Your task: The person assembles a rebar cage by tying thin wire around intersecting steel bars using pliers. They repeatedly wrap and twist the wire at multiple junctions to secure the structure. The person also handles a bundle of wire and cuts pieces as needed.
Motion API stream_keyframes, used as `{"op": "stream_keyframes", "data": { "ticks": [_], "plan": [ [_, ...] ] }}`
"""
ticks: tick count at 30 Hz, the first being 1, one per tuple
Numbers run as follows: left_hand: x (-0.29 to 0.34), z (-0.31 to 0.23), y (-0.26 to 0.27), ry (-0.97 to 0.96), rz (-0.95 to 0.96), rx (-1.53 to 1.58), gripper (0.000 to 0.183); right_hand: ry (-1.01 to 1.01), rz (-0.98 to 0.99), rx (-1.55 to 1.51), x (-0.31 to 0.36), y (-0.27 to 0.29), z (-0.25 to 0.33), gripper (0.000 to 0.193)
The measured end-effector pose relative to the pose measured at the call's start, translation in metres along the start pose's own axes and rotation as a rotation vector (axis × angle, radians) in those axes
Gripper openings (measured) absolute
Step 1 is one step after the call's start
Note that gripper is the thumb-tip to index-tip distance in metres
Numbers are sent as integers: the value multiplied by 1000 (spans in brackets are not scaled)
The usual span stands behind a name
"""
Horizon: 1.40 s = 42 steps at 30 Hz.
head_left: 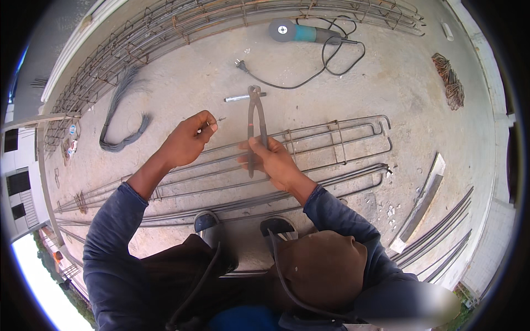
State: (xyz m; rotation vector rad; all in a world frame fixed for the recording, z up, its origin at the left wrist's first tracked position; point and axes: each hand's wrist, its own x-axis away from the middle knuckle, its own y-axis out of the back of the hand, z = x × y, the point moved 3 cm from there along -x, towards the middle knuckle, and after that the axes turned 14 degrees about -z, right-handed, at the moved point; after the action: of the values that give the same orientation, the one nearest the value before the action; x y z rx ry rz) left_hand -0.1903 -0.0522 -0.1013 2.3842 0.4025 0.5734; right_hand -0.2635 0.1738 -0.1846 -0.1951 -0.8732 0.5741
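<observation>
My right hand (274,161) grips a pair of end-cutting pincers (261,118) by the dark handles, with the jaws pointing away from me. To its left, my left hand (191,139) is closed in a pinch. A short bit of tie wire (221,119) sticks out from its fingertips. Below both hands lies a long rebar cage (314,144) with a few stirrups around its bars. Beyond the pincers' jaws, a silver marker (237,98) rests on the concrete floor, partly hidden behind the pincers.
An angle grinder (303,33) with its cord lies at the far side, near long assembled rebar cages (182,25). A bent bundle of tie wire (113,118) is at left. Rusty stirrups (448,83) are piled far right. A board (419,204) and loose bars (441,226) lie near right.
</observation>
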Motion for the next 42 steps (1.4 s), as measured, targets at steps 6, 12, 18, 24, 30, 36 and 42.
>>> {"op": "stream_keyframes", "data": {
  "ticks": [6, 12, 18, 24, 30, 36, 42],
  "plan": [
    [107, 22, 42, 293, -154, -17, 28, 197, 462, 963, 39, 3, -83, 34],
    [199, 38, 73, 576, -267, 99, 35, 685, 614, 1237, 44, -12, -164, 34],
    [249, 37, 44, 601, -255, 228, 36, 714, 605, 746, 56, -81, -99, 41],
    [258, 37, 9, 564, -148, 320, 33, 612, 655, 505, 64, -114, -79, 30],
    [274, 45, 9, 244, -19, -102, 26, 588, 752, 594, 72, -101, -83, 18],
    [288, 49, 6, -282, -66, -573, 23, 329, 751, 723, 79, -94, -91, 21],
    [294, 72, -7, -446, -119, -706, 28, -172, 601, 545, 75, -79, -130, 25]
  ]
}}
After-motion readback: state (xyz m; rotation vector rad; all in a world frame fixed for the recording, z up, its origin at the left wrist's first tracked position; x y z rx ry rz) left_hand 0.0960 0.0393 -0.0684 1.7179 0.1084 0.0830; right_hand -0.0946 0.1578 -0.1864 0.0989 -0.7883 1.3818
